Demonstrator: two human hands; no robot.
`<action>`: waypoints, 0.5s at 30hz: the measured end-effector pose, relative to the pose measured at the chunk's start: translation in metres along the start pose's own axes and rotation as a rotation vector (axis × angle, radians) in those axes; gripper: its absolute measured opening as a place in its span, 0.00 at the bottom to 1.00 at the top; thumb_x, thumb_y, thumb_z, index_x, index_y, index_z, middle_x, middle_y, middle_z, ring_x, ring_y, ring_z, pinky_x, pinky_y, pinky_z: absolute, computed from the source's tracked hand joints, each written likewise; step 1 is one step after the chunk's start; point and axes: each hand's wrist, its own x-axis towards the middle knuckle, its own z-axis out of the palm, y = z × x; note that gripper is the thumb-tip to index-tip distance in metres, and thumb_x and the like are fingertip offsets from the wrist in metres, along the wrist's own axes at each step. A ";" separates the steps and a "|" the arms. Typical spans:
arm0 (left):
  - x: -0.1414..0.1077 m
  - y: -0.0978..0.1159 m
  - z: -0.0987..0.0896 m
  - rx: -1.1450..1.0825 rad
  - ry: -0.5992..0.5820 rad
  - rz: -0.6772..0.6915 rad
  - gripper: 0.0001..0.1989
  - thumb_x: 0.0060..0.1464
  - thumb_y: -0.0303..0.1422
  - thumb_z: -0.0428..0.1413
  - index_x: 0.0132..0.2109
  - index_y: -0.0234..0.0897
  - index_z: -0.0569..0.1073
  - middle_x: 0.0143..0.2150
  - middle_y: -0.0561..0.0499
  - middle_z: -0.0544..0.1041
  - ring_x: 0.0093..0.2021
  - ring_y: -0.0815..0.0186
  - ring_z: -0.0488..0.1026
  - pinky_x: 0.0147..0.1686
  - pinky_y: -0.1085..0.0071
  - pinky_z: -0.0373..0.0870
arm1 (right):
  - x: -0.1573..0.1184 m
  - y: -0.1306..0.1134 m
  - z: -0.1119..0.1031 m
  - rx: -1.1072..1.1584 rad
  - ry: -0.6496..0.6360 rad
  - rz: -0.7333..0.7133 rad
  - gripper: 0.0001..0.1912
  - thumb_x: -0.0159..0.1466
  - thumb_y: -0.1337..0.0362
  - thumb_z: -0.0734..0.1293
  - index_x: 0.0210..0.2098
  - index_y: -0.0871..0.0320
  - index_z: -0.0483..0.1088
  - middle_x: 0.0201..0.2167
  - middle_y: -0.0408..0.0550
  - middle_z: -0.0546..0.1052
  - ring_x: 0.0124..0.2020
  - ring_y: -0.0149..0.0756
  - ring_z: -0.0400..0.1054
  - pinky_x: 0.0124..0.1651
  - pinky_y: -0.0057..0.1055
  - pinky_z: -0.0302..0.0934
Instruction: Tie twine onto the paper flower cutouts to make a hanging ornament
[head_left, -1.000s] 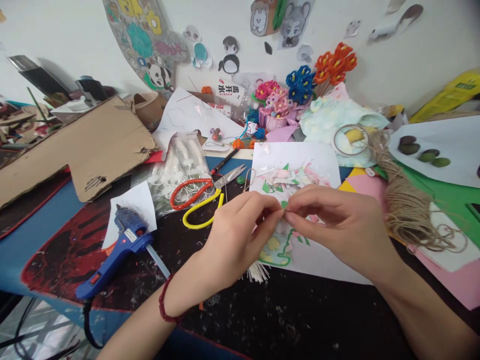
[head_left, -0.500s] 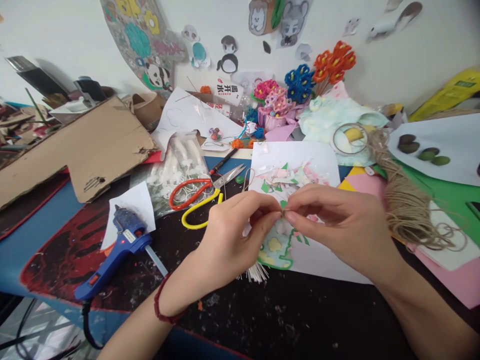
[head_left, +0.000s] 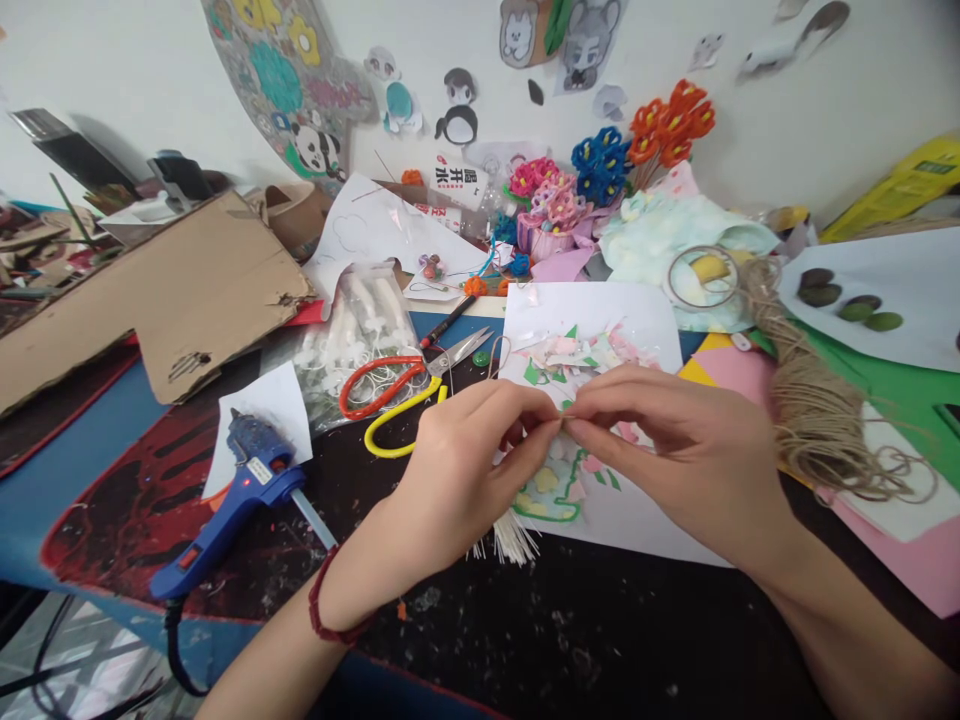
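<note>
My left hand (head_left: 480, 465) and my right hand (head_left: 667, 455) meet fingertip to fingertip over a white paper sheet (head_left: 645, 535). Each is closed in a pinch on a thin tan cord (head_left: 566, 418), of which only a tiny stretch shows between the tips. Partly covered by the hands is a pale blue-green piece (head_left: 551, 500) with yellow patches and a green outline. A white tassel (head_left: 514, 538) sticks out below my left hand. Green, pink and white paper scraps (head_left: 570, 350) lie on the sheet just beyond my fingers.
Left of my hands lie scissors (head_left: 420, 385) with red and yellow handles and a blue glue gun (head_left: 232, 510). A plastic bag of white tassels (head_left: 356, 320) sits behind the scissors. Twine (head_left: 817, 420) lies at right. Cardboard (head_left: 187, 290) juts in at left; pipe-cleaner flowers (head_left: 555, 200) stand behind.
My hands stay pinched together, with the fingertips shifted slightly left and up. The patterned piece and tassel below them have moved a little. The tools have not moved.
</note>
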 end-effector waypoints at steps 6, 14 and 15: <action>0.000 0.000 0.000 -0.001 0.019 0.035 0.01 0.58 0.24 0.58 0.39 0.31 0.72 0.31 0.55 0.73 0.31 0.78 0.69 0.32 0.82 0.66 | -0.001 0.000 0.000 0.045 -0.006 0.009 0.03 0.61 0.69 0.70 0.36 0.55 0.75 0.34 0.44 0.79 0.35 0.32 0.73 0.37 0.30 0.67; 0.002 0.003 0.000 -0.016 0.037 0.010 0.02 0.56 0.23 0.58 0.38 0.31 0.73 0.29 0.55 0.72 0.29 0.78 0.68 0.31 0.82 0.65 | -0.002 0.003 0.001 0.083 -0.019 0.070 0.04 0.59 0.67 0.72 0.35 0.54 0.75 0.33 0.41 0.78 0.31 0.29 0.71 0.35 0.29 0.67; 0.003 0.004 0.001 -0.014 0.039 0.011 0.02 0.56 0.22 0.58 0.37 0.31 0.73 0.29 0.55 0.72 0.29 0.78 0.68 0.31 0.82 0.65 | -0.002 0.002 0.001 0.079 -0.017 0.077 0.04 0.59 0.67 0.72 0.35 0.53 0.75 0.32 0.41 0.78 0.32 0.29 0.71 0.35 0.29 0.66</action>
